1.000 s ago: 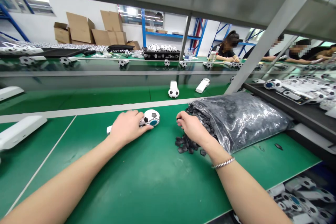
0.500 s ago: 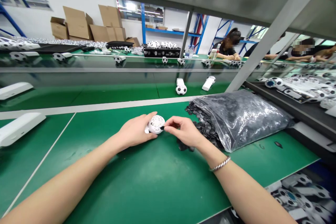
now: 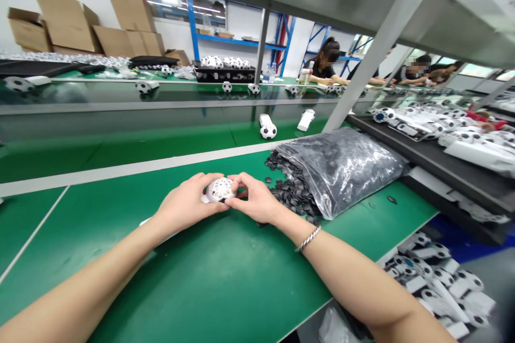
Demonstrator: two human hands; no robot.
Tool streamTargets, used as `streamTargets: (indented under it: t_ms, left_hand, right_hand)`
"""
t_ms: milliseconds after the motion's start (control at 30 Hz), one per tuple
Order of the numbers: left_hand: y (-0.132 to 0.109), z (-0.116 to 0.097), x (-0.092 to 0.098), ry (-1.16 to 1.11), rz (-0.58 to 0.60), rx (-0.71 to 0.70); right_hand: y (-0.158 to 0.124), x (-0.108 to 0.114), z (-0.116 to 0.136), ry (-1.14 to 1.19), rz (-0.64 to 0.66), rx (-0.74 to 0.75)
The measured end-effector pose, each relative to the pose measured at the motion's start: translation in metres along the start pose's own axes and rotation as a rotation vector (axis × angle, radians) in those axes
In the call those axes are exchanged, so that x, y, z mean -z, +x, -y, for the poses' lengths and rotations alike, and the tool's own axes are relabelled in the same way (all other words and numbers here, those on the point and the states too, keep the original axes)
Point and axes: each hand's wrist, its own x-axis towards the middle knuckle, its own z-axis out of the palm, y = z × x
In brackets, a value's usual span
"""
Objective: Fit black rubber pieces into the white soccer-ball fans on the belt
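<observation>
Left hand (image 3: 183, 202): fingers curled round the white ball-shaped head (image 3: 221, 189), which sits between both hands' fingers. Right hand (image 3: 257, 201): fingertips against its right edge; cannot tell whether they pinch anything. Loose black pieces (image 3: 295, 198) just right of those fingers. Risk: head may twist if left grip slackens under right-hand pressure; right wrist could scatter pieces.

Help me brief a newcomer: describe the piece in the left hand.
On the green worktable, look left of the clear plastic bag. The left hand grips a round-headed white device; its openwork face differs from the black-patched soccer-ball devices beyond.
</observation>
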Motion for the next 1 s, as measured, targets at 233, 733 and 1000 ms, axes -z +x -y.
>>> streamTargets:
  t_ms: [233, 733, 1000]
  left_hand:
    - [-0.002, -0.004, -0.003, 0.059, -0.026, 0.028]
    - [0.001, 0.012, 0.006, 0.179, 0.035, -0.191]
    - [0.000, 0.015, 0.002, 0.198, -0.024, -0.250]
  right_hand:
    - [0.011, 0.034, -0.010, -0.224, -0.007, -0.138]
    - [0.013, 0.065, -0.018, -0.529, 0.030, -0.240]
    - [-0.001, 0.038, 0.019, -0.390, 0.182, 0.306]
